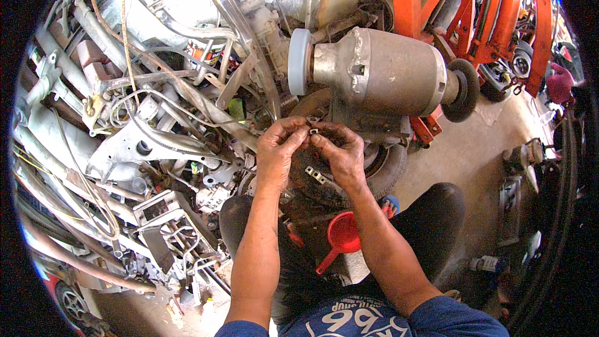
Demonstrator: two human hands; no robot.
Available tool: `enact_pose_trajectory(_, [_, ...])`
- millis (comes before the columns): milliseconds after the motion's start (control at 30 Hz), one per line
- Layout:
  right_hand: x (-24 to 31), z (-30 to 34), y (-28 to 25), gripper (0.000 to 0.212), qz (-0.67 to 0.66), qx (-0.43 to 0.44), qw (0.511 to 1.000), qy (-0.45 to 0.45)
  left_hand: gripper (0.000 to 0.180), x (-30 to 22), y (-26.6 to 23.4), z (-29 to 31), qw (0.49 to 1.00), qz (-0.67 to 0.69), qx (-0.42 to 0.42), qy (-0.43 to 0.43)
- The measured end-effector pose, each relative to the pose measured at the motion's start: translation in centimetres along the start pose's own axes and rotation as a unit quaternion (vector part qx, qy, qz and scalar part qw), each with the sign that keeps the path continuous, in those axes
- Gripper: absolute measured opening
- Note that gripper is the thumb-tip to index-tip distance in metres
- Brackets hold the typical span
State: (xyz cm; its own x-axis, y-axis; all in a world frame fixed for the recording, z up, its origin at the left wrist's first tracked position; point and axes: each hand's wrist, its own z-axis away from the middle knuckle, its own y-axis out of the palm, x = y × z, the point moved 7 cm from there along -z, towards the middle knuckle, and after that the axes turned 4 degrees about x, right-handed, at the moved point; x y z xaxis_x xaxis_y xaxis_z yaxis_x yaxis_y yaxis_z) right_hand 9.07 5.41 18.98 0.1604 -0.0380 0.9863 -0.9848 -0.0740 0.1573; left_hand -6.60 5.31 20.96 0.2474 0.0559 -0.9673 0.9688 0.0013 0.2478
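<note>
Both my hands meet in front of a bench grinder. My left hand is closed, thumb and fingers pinched together. Beside it my right hand is closed as well, its fingertips around a small metal piece whose exact kind I cannot make out. Just beyond my hands stands the bench grinder, with a grey wheel on its left end and a dark wire wheel on its right. Below my fingers lies a small pale metal part with holes.
A heap of metal scrap and pipes fills the left side. Between my knees sits a red plastic dipper. A tyre lies under the grinder. An orange steel frame stands at the back right, over concrete floor.
</note>
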Motion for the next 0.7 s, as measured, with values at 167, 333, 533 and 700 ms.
enact_pose_trajectory(167, [-0.1, -0.4, -0.1, 0.028, 0.023, -0.026, 0.999, -0.039, 0.017, 0.3, -0.1, -0.1, 0.999, -0.018, 0.005, -0.043])
enact_pose_trajectory(333, [-0.7, -1.0, -0.1, 0.026, -0.001, -0.027, 1.000, -0.011, 0.020, 0.4, 0.2, -0.3, 0.998, 0.007, -0.001, -0.069])
enact_pose_trajectory(533, [0.0, -1.0, 0.6, 0.029, -0.016, -0.012, 0.999, -0.035, 0.019, 2.0, -0.6, -1.2, 0.997, 0.044, -0.042, -0.048])
enact_pose_trajectory(700, [0.9, -1.2, 0.6, 0.026, 0.127, -0.033, 0.988, -0.078, 0.018, 1.2, -0.4, -1.3, 0.998, 0.002, -0.048, -0.028])
